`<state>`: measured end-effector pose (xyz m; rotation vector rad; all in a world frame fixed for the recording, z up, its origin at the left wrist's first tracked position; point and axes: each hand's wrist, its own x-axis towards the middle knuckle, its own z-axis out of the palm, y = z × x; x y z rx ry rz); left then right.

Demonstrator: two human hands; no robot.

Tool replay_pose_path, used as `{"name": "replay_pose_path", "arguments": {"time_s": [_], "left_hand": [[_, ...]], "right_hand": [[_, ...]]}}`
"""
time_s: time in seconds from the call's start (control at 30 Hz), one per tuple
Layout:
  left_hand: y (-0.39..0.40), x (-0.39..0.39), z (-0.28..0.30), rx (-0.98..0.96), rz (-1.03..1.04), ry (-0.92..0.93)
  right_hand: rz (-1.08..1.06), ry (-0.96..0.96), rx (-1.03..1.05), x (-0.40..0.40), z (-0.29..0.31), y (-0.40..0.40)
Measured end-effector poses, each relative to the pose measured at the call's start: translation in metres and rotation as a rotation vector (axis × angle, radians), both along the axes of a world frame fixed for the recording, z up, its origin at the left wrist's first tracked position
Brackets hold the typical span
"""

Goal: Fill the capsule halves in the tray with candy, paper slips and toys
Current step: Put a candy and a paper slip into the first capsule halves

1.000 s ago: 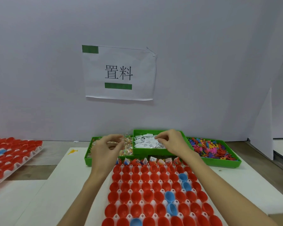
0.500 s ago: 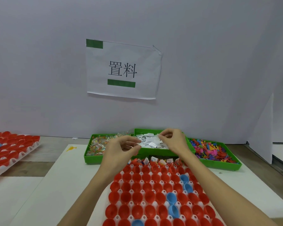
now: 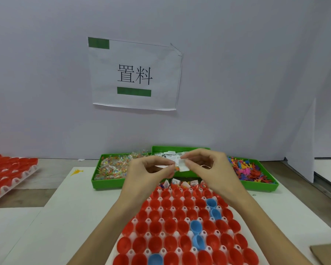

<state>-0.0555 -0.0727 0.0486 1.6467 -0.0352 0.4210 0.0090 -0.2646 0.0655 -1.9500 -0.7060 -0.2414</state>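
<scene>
Both hands meet above the tray's (image 3: 235, 217) far row: left hand (image 3: 147, 175) pinches a candy packet (image 3: 177, 167), right hand (image 3: 208, 167) a paper slip (image 3: 183, 165), apparently paired for dropping together into one capsule half.

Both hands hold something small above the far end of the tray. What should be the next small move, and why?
Probably lower the pinched items into an empty red capsule half in the second row. The left hand pinches a candy packet and the right hand a paper slip, just above the tray, whose far row alone looks filled.
</scene>
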Motion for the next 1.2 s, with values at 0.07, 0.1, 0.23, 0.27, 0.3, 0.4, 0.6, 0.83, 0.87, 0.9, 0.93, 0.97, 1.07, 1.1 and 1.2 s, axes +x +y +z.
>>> {"name": "replay_pose_path", "arguments": {"time_s": [0.07, 0.1, 0.23, 0.27, 0.3, 0.4, 0.6, 0.83, 0.87, 0.9, 0.93, 0.97, 1.07, 1.1, 1.2], "left_hand": [[-0.004, -0.002, 0.001, -0.011, -0.009, 0.011], [-0.005, -0.003, 0.002, -0.017, -0.023, 0.011], [-0.005, -0.008, 0.007, 0.005, -0.087, 0.009], [-0.004, -0.008, 0.008, 0.022, -0.096, 0.008], [-0.003, -0.009, 0.009, 0.044, -0.101, 0.006], [-0.002, -0.01, 0.011, 0.114, -0.101, 0.007], [0.001, -0.009, 0.01, 0.174, -0.104, 0.029], [-0.001, -0.008, 0.01, 0.171, -0.129, 0.044], [-0.002, -0.008, 0.009, 0.167, -0.132, 0.044], [-0.002, -0.008, 0.009, 0.165, -0.134, 0.044], [-0.002, -0.007, 0.009, 0.165, -0.135, 0.044], [-0.003, -0.007, 0.008, 0.168, -0.137, 0.044], [-0.004, -0.007, 0.007, 0.183, -0.153, 0.04], [-0.004, -0.007, 0.007, 0.183, -0.157, 0.039], [-0.004, -0.007, 0.006, 0.186, -0.16, 0.04]], "right_hand": [[0.018, -0.012, -0.026, -0.007, 0.003, 0.003], [0.028, -0.014, -0.023, -0.009, 0.004, 0.003], [0.035, 0.009, 0.032, -0.012, 0.007, -0.001], [0.044, 0.017, 0.034, -0.012, 0.007, -0.002], [0.064, 0.03, 0.029, -0.012, 0.008, -0.002], [0.16, 0.101, -0.007, -0.012, 0.01, -0.004], [-0.082, 0.091, -0.044, 0.037, -0.002, -0.037], [-0.514, 0.02, -0.495, 0.112, -0.059, -0.106], [-0.48, 0.0, -0.575, 0.116, -0.063, -0.108], [-0.463, -0.018, -0.627, 0.118, -0.065, -0.108], [-0.456, -0.032, -0.644, 0.12, -0.065, -0.107], [-0.453, -0.041, -0.639, 0.122, -0.064, -0.106], [-0.458, -0.052, -0.627, 0.124, -0.063, -0.105], [-0.463, -0.058, -0.63, 0.123, -0.064, -0.105], [-0.48, -0.099, -0.633, 0.121, -0.065, -0.106]]}}
